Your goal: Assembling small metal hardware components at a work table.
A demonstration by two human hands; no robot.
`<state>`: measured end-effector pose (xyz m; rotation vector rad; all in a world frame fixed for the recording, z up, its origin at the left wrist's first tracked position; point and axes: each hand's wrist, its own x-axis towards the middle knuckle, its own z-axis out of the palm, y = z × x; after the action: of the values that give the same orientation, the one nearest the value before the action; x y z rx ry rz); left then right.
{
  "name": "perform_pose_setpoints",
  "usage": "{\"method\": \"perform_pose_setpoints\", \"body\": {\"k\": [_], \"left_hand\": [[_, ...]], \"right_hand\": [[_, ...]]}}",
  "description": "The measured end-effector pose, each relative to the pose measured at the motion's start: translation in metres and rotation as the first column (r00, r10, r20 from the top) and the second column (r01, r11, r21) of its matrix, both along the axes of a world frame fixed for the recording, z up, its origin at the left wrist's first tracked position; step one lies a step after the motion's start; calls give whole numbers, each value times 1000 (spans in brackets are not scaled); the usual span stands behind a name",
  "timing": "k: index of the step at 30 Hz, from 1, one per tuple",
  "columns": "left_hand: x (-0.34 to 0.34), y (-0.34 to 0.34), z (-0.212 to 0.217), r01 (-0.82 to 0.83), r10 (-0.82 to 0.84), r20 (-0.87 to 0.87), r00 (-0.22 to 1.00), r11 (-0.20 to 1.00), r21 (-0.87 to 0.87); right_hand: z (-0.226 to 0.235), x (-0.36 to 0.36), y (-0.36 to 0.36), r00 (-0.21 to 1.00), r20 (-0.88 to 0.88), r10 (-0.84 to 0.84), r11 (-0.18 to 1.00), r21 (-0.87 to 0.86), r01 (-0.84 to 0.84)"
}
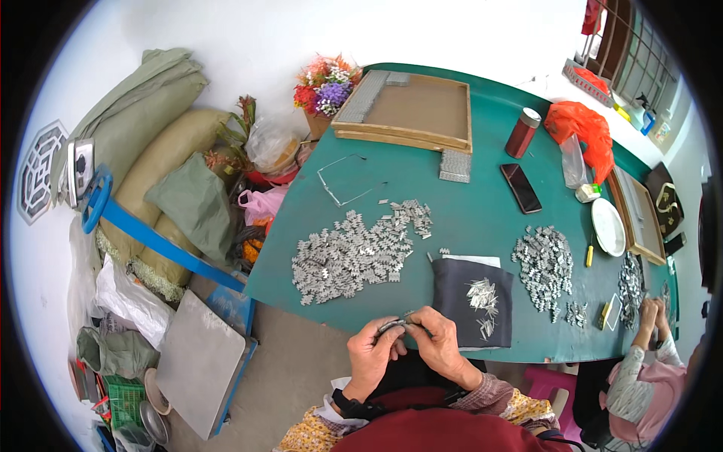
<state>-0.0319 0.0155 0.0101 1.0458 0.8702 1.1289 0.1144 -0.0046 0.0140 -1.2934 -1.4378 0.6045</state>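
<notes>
Head cam: person's left hand (pixel 374 349) and right hand (pixel 439 345) are both pinched on a small metal piece (pixel 397 325), held btwn the fingertips just off the green table (pixel 467 211) edge. Big pile of metal clips (pixel 352 252) sits in front, dark cloth (pixel 471 301) w/ thin pins (pixel 482 297) to the right. Imo best to keep both grips tight and the piece close to the cloth.
</notes>
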Motion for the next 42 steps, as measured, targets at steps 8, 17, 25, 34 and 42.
{"method": "perform_pose_setpoints", "body": {"k": [8,17,25,34,42], "left_hand": [[13,-1,2,24,-24,6,1000,999,-21],[19,-5,-2,72,-68,41,997,992,-105],[25,-3,-1,29,-17,-183,983,998,64],[37,-1,-8,89,-100,-155,983,993,-77],[40,-5,-15,115,-122,-142,982,992,-56]], "right_hand": [[-7,12,-6,985,143,-93,988,132,74],[-7,19,-16,915,372,-158,951,307,39],[-7,24,-22,943,318,-95,989,139,53],[3,90,-81,705,619,-346,928,114,355],[-6,75,-62,678,694,-242,961,77,264]]}}
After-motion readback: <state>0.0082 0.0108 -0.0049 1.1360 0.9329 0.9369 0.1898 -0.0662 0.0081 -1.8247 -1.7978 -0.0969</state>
